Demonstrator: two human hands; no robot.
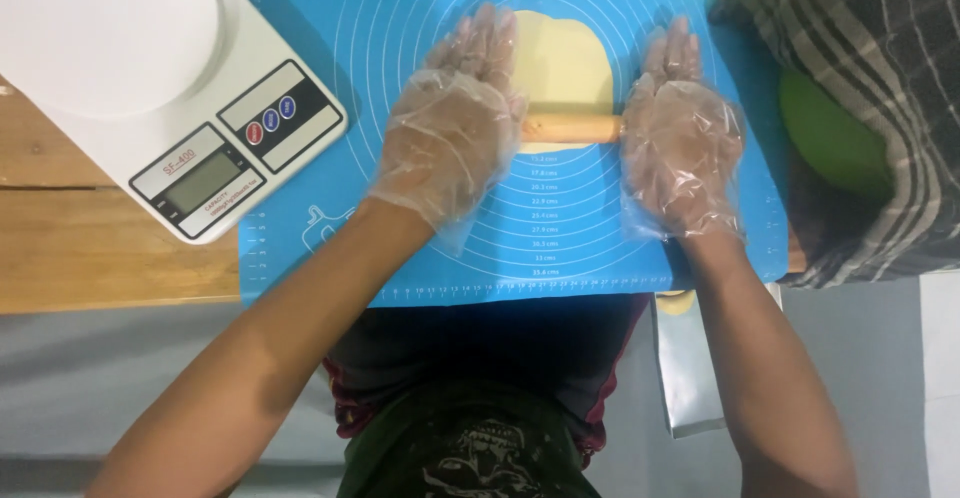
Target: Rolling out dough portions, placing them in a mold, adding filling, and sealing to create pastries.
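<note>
A person in clear disposable gloves is pressing a wooden rolling pin [570,127] across a pale sheet of dough [562,63] on a blue silicone baking mat [400,18]. The left hand [455,128] is lying flat, fingers spread and unclenched, over the pin's left end; the right hand [682,153] is resting the same way, palm down, on the right end. Neither hand is gripping; open palms are letting the pin turn freely beneath them. The pin's long axis is running left to right across the mat, square to the person's body, its ends pointing toward a white kitchen scale [170,88] on one side and a checked cloth [870,108] on the other. It is sitting on the dough's near edge, close to the centre of the mat's printed rings, which are serving as a size guide. The cloth is partly covering a green bowl-like shape [830,143]. The mat is lying on a wooden table [90,248].
</note>
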